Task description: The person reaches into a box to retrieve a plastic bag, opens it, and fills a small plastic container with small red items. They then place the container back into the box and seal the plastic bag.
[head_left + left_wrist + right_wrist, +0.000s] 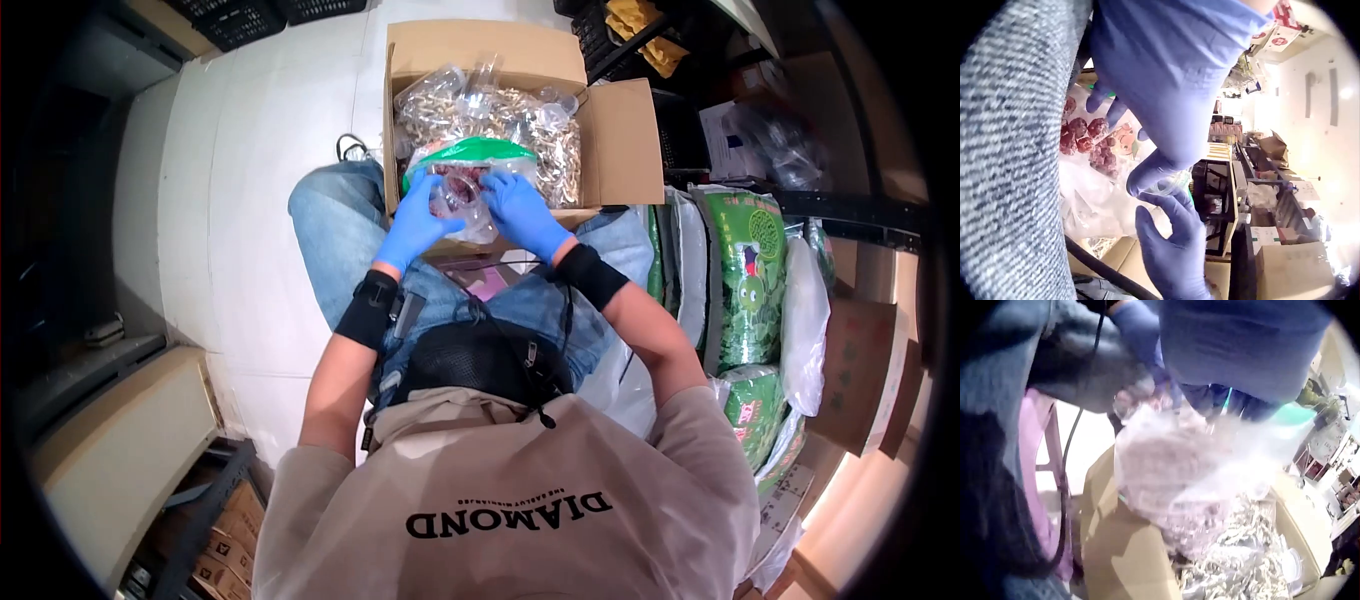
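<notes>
A plastic bag with a green band (478, 150) and dark red dried fruit (1097, 128) inside rests over the front of an open cardboard box (490, 45). My left hand (418, 225), in a blue glove, grips a clear plastic container (478, 226) at the bag's mouth. Beside it my gloved right hand (522, 212) has its fingers bent at the bag's edge; whether they pinch the film or the container's rim is hard to tell. In the right wrist view the bag (1172, 462) hangs below the right hand (1241, 356), its fingertips partly hidden.
Small wrapped pieces (565, 150) and clear containers (430, 85) fill the box. Green printed bags (748, 290) stand on the right beside a dark shelf rail (850, 218). Black crates (240, 25) are at the top left. A pink stool (1038, 462) is below the knees.
</notes>
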Tool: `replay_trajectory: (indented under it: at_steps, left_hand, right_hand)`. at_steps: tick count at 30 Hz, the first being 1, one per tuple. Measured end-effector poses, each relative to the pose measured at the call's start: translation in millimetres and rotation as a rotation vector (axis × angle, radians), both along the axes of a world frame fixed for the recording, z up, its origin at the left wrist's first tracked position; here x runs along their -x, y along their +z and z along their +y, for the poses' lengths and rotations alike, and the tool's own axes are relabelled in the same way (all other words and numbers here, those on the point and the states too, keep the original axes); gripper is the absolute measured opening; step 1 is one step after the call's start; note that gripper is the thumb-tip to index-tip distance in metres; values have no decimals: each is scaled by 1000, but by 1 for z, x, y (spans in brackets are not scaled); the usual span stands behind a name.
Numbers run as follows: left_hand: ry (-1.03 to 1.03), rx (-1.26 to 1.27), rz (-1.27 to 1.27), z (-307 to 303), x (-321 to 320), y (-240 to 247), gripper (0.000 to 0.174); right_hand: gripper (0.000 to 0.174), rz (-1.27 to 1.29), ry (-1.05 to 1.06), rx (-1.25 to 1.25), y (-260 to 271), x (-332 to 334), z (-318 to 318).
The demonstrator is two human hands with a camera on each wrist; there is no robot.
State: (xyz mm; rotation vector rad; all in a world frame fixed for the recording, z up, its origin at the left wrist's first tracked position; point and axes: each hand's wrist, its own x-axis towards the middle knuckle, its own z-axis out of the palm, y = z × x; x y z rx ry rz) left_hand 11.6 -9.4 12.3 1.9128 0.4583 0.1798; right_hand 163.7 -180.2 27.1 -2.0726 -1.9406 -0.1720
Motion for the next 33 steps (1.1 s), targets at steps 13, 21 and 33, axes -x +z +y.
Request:
replay_trajectory:
  at_steps: [13, 21, 33]
  left_hand:
    - [-32, 49, 15, 4, -5, -14, 60]
    - [-38, 195, -21, -1, -5, 15, 57]
    - [-32, 187, 28, 6, -4, -25, 75]
  right_hand:
    - [64, 31, -14, 264, 186, 62, 6]
    - [42, -111, -3, 133, 220, 86, 0]
    - [24, -212, 46, -39, 235, 93, -9]
